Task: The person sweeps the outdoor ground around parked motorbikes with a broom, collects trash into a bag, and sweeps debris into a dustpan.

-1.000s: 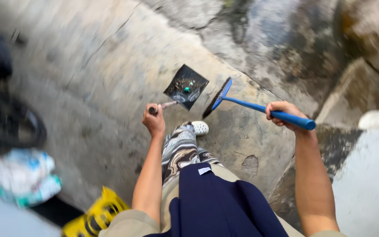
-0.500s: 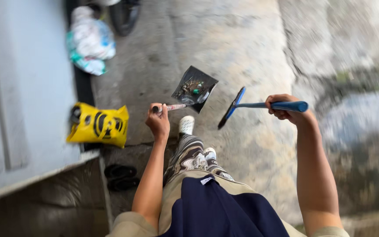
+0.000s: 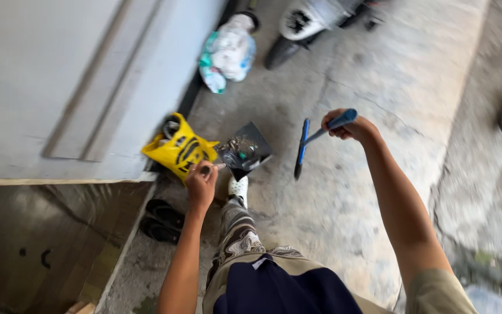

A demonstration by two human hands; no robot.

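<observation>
Standing over a cracked concrete floor (image 3: 379,87) beside a pale grey wall (image 3: 59,75), the person is carrying a cleaning tool in each fist. The yellow bag (image 3: 178,148) is slumping against the foot of the wall, with a white and teal bag (image 3: 228,52) lying farther off and dark sandals (image 3: 161,221) sitting below. The black dustpan (image 3: 245,150) is hanging in the air just past the yellow bag, holding a small heap of debris; it is looking light and stiff, but its load is likely to slide if it tips. The left hand (image 3: 201,183) is closing round the end of its thin handle. The blue broom (image 3: 303,148) is hanging head down, probably light and rigid, its bristles soft. The right hand (image 3: 350,127) is wrapping tightly round its blue grip.
</observation>
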